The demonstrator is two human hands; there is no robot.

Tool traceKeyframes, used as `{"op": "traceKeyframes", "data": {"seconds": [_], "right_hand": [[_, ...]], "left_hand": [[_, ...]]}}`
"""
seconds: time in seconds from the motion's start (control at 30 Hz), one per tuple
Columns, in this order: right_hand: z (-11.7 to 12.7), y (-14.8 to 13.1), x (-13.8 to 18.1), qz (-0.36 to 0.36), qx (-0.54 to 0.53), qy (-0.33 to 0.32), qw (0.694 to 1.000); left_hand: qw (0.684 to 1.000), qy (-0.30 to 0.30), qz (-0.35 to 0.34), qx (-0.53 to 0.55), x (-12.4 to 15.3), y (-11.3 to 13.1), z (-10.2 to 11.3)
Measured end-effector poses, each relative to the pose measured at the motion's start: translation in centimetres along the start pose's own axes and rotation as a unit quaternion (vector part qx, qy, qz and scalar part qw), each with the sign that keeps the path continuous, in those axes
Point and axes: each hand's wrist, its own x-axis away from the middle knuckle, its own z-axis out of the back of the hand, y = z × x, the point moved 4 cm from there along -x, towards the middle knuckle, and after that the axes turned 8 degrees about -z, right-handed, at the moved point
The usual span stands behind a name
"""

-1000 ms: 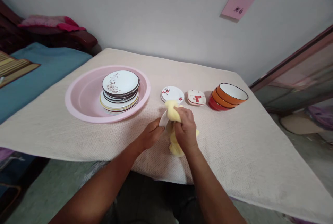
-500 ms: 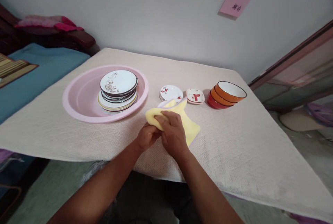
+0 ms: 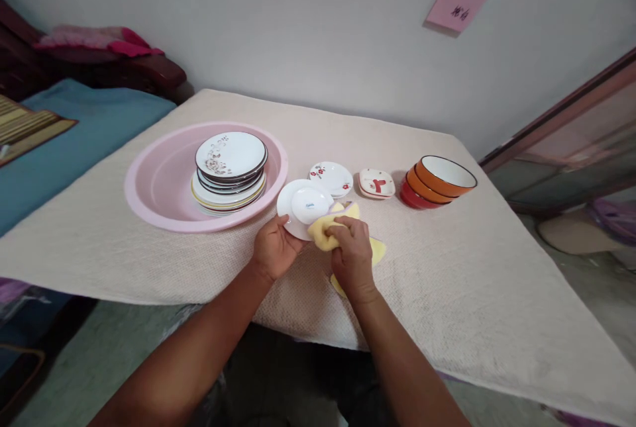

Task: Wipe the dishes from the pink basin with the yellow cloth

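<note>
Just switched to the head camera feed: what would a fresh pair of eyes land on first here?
Near the front edge of the table, the left hand holds a small white plate with its underside towards the camera, while the right hand presses a yellow cloth against its rim. To their left, a pink basin holds a stack of plates; nested orange and red bowls sit to the right.

Place: home living room. Evidence: cloth-covered table (image 3: 447,294), basin (image 3: 159,182) of plates (image 3: 231,152), sofa (image 3: 89,116) with cushions (image 3: 94,40).
</note>
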Motion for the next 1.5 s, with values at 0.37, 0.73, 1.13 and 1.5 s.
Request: {"op": "traceKeyframes", "data": {"seconds": [0.37,0.73,1.13,1.5], "right_hand": [[1.9,2.0,-2.5,-0.124,-0.038,0.080,0.988],[0.2,-3.2,-2.0,0.063,0.030,-0.066,0.995],[0.7,1.4,-2.4,-0.091,0.004,0.035,0.995],[-0.6,-4.3,-0.9,0.052,0.034,-0.112,0.992]], "left_hand": [[0.990,-0.047,0.055,-0.124,1.2,-1.7,0.4],[0.969,-0.090,0.032,-0.227,1.1,-1.4,0.9],[0.977,-0.064,0.037,-0.201,1.4,-1.7,0.6],[0.990,-0.059,0.052,-0.120,1.6,-1.8,0.3]]}}
